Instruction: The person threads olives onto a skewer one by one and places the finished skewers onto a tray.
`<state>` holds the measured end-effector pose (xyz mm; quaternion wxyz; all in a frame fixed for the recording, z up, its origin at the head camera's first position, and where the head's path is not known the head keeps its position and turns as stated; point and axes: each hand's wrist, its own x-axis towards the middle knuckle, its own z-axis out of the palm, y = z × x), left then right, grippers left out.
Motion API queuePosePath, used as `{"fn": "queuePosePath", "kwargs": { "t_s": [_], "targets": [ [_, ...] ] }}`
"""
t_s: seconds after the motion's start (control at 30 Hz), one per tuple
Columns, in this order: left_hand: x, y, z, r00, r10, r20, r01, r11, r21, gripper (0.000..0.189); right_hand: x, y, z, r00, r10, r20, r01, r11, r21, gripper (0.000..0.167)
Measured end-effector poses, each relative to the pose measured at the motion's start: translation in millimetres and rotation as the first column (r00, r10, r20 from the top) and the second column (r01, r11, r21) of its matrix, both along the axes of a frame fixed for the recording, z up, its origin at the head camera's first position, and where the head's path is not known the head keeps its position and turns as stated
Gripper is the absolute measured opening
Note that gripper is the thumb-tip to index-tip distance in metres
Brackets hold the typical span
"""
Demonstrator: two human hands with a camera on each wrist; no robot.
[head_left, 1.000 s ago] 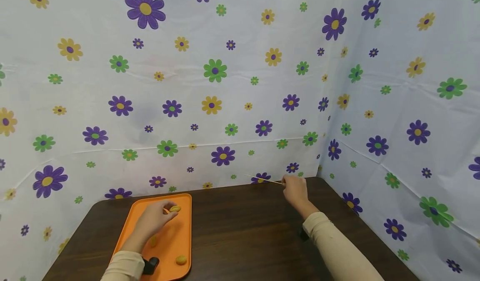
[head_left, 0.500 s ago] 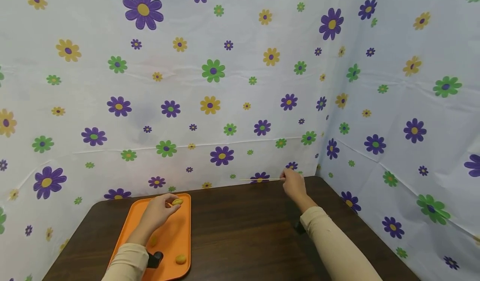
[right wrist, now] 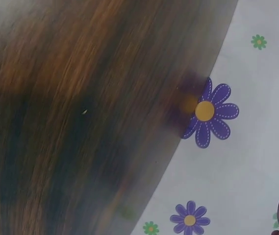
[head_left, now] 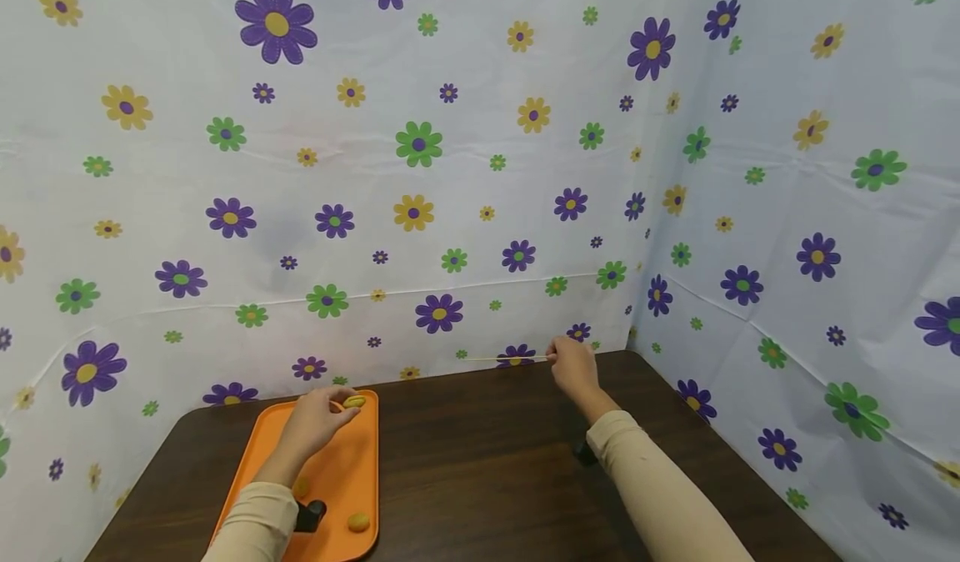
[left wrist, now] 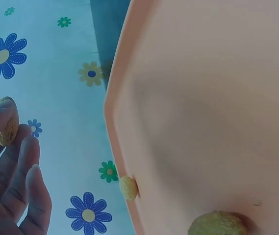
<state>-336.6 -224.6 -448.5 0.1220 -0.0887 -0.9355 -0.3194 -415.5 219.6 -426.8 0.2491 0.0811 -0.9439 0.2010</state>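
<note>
Dark brown, wood-grained tabletop (head_left: 480, 487) spread beneath both arms, with a shallow orange tray with rounded corners (head_left: 341, 466) on its left part. Nearest lay a beige left sleeve (head_left: 253, 522) and a beige right sleeve (head_left: 663, 495), with a black wrist device (head_left: 309, 515) just beyond the left cuff. On the tray, a rounded yellow-brown lump (head_left: 358, 523) sat close to the right rim, and a second yellow-brown lump (head_left: 301, 487) lay just beside the left wrist.

Farther out, the left hand (head_left: 311, 424) was raised at the tray's far end. Its thumb and fingertips pinched a small yellow-brown oval piece (head_left: 355, 401), while the remaining fingers were loosely bent, as the left wrist view showed. That piece stood at the hand's right side, toward the other hand. Well apart from it, the right hand (head_left: 576, 370) was raised by the table's far right part, its fingers closed on one end of a thin, straight, pale stick (head_left: 506, 358). The stick ran nearly level toward the left hand, its free tip between the two hands, apart from the oval piece. Behind everything hung a white cloth printed with purple, yellow and green flowers (head_left: 465, 62).
</note>
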Motion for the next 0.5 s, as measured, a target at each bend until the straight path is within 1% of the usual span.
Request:
{"fn": "queuePosePath", "kwargs": {
  "t_s": [0.17, 0.37, 0.5],
  "targets": [
    [-3.9, -0.6, 0.1, 1.000, -0.024, -0.020, 0.024, 1.000, 0.014, 0.023, 1.2, -7, 0.2, 1.000, 0.004, 0.024, -0.003, 1.000, -0.012, 0.011],
    [-7.1, 4.7, 2.8, 1.000, -0.017, -0.013, 0.017, 0.999, 0.040, 0.025, 0.0, -16, 0.0, 1.000, 0.013, 0.016, -0.013, 0.999, -0.037, 0.011],
    [-9.2, 10.6, 6.5, 0.999, -0.026, -0.020, 0.027, 0.999, 0.045, 0.024, 0.5, -22, 2.1, 1.000, 0.020, 0.016, -0.019, 0.998, -0.059, 0.012]
  ]
}}
